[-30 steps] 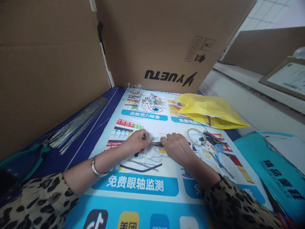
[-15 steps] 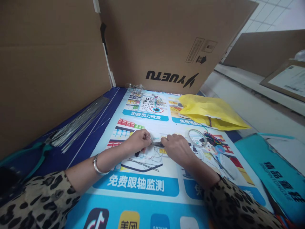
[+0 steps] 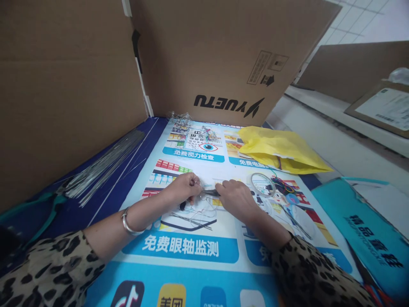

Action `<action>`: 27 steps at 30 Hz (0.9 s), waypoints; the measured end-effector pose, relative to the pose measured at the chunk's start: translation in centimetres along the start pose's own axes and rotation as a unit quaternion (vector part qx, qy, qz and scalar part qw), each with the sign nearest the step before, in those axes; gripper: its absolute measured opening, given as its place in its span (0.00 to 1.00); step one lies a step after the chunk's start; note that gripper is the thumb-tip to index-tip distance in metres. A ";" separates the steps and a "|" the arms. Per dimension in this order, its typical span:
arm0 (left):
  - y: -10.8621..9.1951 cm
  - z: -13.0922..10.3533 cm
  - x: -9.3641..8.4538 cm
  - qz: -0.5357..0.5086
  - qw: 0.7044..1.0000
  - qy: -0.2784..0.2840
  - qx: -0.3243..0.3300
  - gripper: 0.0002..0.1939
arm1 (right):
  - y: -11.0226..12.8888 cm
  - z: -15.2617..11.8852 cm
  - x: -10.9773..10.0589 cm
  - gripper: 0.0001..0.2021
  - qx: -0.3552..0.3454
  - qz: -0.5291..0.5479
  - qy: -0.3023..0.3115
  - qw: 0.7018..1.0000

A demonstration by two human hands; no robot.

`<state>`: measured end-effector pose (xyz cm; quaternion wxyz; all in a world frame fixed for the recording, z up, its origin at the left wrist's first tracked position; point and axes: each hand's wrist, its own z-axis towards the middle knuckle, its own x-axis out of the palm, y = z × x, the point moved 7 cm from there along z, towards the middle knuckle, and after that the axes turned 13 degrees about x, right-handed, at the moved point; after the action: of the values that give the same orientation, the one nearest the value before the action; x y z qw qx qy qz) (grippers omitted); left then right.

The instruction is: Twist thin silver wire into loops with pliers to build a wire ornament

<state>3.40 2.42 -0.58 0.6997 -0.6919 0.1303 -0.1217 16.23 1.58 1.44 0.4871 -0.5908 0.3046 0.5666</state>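
My right hand is closed round a small dark pointed tool that looks like pliers, its handles hidden in my palm. The tip points left and meets the fingers of my left hand. Those fingers are pinched on a thin wire, of which only a short bit shows. Below both hands, loose wire strands and loops lie on the printed poster. To the right of my right hand stands a round clear dish with small beads in it.
Coloured cords lie beside the dish, with a yellow bag behind. A bundle of straight wires and teal-handled cutters are at left. Tangled wire pieces lie farther back, before cardboard walls. A teal bag sits right.
The whole view has shifted slightly to the left. Both hands keep nearly the same pose, with the tool's tip still at the left fingers.
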 end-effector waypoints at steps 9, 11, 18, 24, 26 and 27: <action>0.1 0.0 0.4 -0.080 0.997 0.019 0.009 0.09 | -0.9 0.2 -0.4 0.07 0.049 0.013 0.083 0.995; 0.1 -0.1 0.4 -0.072 0.997 0.027 0.004 0.09 | -1.1 0.2 -0.4 0.08 0.057 0.016 0.095 0.994; -0.1 -0.1 0.4 -0.070 0.997 0.013 -0.005 0.10 | -1.3 0.1 -0.7 0.08 0.049 0.022 0.080 0.995; 0.0 -0.2 0.3 -0.058 0.998 0.008 0.006 0.11 | -0.8 -0.2 -1.0 0.07 0.030 0.015 0.049 0.998; 0.0 -0.2 0.3 -0.056 0.998 0.006 0.006 0.12 | -0.7 -0.3 -1.1 0.06 0.024 0.013 0.037 0.999; 0.0 -0.2 0.4 -0.055 0.998 0.005 0.007 0.12 | -0.7 -0.3 -1.1 0.06 0.022 0.014 0.031 0.999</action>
<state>3.66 2.09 -0.57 0.6960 -0.6924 0.0951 -0.1646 16.76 1.30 2.62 0.4827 -0.5926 0.3402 0.5479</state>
